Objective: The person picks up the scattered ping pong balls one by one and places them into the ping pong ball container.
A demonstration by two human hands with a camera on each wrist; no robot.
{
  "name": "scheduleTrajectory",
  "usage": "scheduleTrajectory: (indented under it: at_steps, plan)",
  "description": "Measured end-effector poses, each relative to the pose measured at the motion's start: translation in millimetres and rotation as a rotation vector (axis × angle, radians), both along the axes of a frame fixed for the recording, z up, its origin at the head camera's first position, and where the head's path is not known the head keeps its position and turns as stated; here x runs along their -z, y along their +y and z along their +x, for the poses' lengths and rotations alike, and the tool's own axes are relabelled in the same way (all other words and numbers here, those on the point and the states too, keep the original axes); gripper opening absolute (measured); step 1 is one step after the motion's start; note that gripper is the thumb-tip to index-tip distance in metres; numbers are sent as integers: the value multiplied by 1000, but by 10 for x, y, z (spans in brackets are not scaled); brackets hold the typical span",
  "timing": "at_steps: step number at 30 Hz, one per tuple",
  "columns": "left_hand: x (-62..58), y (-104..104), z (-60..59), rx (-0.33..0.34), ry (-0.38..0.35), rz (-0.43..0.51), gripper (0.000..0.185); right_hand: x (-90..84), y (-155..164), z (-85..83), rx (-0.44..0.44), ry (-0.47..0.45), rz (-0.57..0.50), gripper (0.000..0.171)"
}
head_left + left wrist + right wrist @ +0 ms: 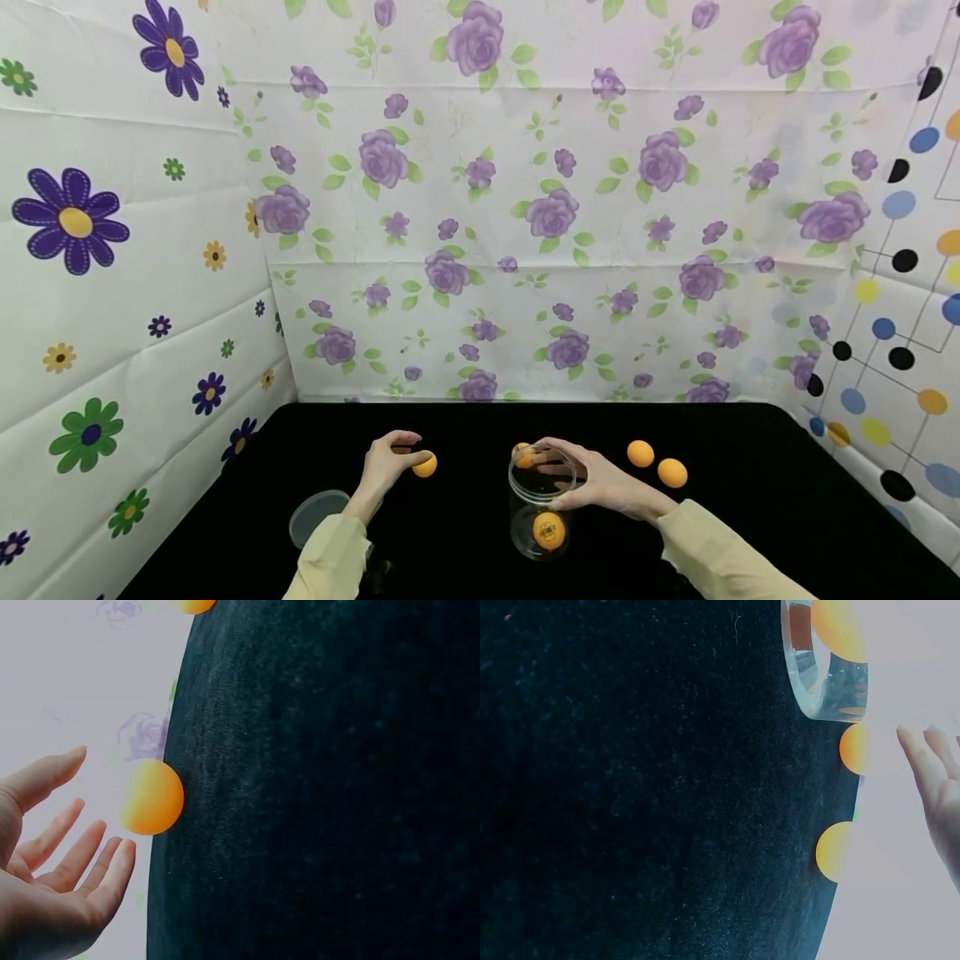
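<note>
An orange table-tennis ball lies on the black tabletop by the fingertips of my left hand. In the left wrist view, the thumb and fingers of that hand are spread, with the ball just beyond their tips. My right hand grips a clear, open-topped jar near its rim, thumb in front and fingers round the far side. Inside, at the bottom, sits an orange ball with a dark print. The right wrist view shows the jar's base and only part of the hand.
Another orange ball lies behind the jar, partly hidden by it. To the right of my right hand are two more balls, one farther back and one nearer. A round translucent lid lies beside my left forearm. Patterned cloth walls surround the black tabletop.
</note>
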State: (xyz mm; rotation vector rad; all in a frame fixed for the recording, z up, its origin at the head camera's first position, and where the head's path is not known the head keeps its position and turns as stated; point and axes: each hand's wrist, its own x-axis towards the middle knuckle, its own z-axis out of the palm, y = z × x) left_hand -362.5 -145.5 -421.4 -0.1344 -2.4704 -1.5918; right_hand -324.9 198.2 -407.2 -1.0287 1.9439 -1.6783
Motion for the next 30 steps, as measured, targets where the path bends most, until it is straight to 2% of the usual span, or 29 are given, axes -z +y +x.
scheduleTrajectory:
  at_steps: [5, 11, 20, 27, 30]
  plan:
    - [55, -5, -18, -7, 32, -24, 35, -1, 3, 4, 16, 2, 17, 70]
    - [114, 6, -35, -22, 34, -17, 35, -1, 3, 0, 4, -1, 9, 68]
    - [139, 4, -28, -7, -6, 5, 37, -16, -13, 9, -21, 15, 2, 67]
    - [125, -3, -5, 34, -35, 35, 36, -7, -10, 0, -3, 3, 3, 68]
    - [134, 1, -5, 31, -40, 31, 36, 3, -5, -1, 1, 8, 4, 69]
